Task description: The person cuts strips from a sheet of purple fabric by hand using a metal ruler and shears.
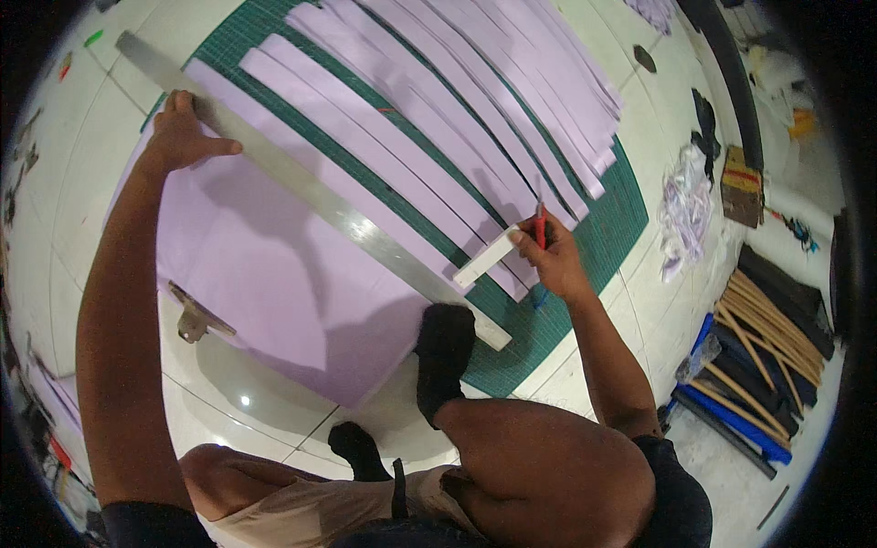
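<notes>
My left hand (187, 137) presses down on the upper-left part of a long metal ruler (340, 212), thumb and fingers spread. The ruler lies slantwise across lilac fabric (265, 247). In my right hand (557, 263) I grip a red cutter (541, 226), its thin tip pointing up, together with a short white flat ruler (484, 259). The white ruler's lower end reaches over the end of a cut lilac strip near the metal ruler. Several lilac strips (384, 151) lie side by side on the green cutting mat (610, 215).
A metal clip (196, 315) sits at the fabric's near left edge. My black-socked foot (446, 352) rests against the ruler's near side. At right on the tiled floor are crumpled lilac scraps (687, 205), wooden sticks (772, 315) and dark and blue rolls (735, 425).
</notes>
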The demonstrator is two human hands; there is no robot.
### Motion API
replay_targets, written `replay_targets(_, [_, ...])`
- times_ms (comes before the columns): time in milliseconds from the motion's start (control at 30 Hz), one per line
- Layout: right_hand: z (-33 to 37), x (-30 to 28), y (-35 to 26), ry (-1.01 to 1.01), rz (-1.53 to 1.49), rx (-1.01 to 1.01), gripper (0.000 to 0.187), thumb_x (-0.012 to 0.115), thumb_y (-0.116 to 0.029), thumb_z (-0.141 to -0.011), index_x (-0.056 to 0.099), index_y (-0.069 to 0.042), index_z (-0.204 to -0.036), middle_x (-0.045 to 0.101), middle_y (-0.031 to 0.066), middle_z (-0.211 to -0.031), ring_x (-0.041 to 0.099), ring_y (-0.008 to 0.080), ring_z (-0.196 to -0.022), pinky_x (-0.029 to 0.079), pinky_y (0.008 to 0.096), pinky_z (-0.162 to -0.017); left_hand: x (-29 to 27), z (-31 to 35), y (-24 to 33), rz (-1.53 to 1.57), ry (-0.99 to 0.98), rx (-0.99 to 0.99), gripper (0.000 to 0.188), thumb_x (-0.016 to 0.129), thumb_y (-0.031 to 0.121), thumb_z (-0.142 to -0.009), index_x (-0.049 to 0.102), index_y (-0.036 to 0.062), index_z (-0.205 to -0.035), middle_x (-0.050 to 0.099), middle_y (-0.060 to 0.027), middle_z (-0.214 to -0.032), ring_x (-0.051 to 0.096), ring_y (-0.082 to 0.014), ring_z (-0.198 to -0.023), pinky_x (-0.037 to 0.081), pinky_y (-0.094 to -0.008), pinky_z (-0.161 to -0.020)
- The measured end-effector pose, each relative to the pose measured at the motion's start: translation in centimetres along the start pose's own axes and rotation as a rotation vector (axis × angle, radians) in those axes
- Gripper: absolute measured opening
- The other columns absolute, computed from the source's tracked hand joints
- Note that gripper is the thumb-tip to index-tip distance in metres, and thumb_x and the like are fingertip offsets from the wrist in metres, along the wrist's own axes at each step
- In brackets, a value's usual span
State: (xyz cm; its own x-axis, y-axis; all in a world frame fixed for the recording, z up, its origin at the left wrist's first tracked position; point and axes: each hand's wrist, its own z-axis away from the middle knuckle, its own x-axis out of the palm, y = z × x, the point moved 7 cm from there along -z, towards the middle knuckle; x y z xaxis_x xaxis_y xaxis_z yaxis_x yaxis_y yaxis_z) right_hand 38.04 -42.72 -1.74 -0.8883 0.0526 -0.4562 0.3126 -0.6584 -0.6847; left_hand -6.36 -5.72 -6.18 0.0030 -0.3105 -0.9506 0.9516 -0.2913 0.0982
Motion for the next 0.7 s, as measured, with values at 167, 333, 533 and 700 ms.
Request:
replay_targets(167, [1.2,0.7,1.7,0.079,0.037,-0.113,0.039,0.076,-0.032,-0.09,0.063,-0.001,-0.109,0.065,0.007,-0.088,0.061,0.0171,-0.083,0.051,0.032,-0.079,0.3,-0.8,-0.4,-0.043,-0.044,0.049,0.123,0.09,0.063,-0.05,0.039,-0.0075,-0.136,0.049,-0.0232,-0.133,0.047,-0.0389,-0.128,0.036,-0.0483,-0.109])
replay_targets(333, [0.5,1.6,3.1,0.078,0.067,-0.12,0.04,0.075,-0.036,-0.09,0.063,-0.003,-0.11,0.064,0.0071,-0.085,0.059,0.0163,-0.078,0.05,0.0313,-0.075,0.1,-0.6,-0.9,-0.052,0.069,0.093,0.106,0.094,0.054,-0.054,0.045,-0.0014,-0.129,0.055,-0.0196,-0.125,0.053,-0.0344,-0.122,0.044,-0.0455,-0.104])
replay_targets(533, [0.0,1.7,3.3,0.103,0.089,-0.182,0.042,0.075,-0.039,-0.089,0.063,-0.003,-0.11,0.061,0.0094,-0.079,0.056,0.0177,-0.072,0.048,0.0342,-0.07,0.5,-0.8,-0.7,-0.056,-0.104,0.007,0.126,0.089,0.06,-0.054,0.028,-0.0032,-0.144,0.041,-0.0226,-0.142,0.04,-0.0365,-0.135,0.029,-0.0494,-0.114])
replay_targets(700, [-0.2,1.6,3.8,0.028,0.121,-0.123,0.044,0.075,-0.039,-0.089,0.062,-0.003,-0.111,0.06,0.0098,-0.079,0.054,0.0182,-0.071,0.048,0.0348,-0.069,0.0,-0.3,-0.5,-0.065,0.086,0.079,0.107,0.094,0.054,-0.053,0.043,-0.0012,-0.129,0.053,-0.0194,-0.127,0.052,-0.0356,-0.123,0.044,-0.0468,-0.103])
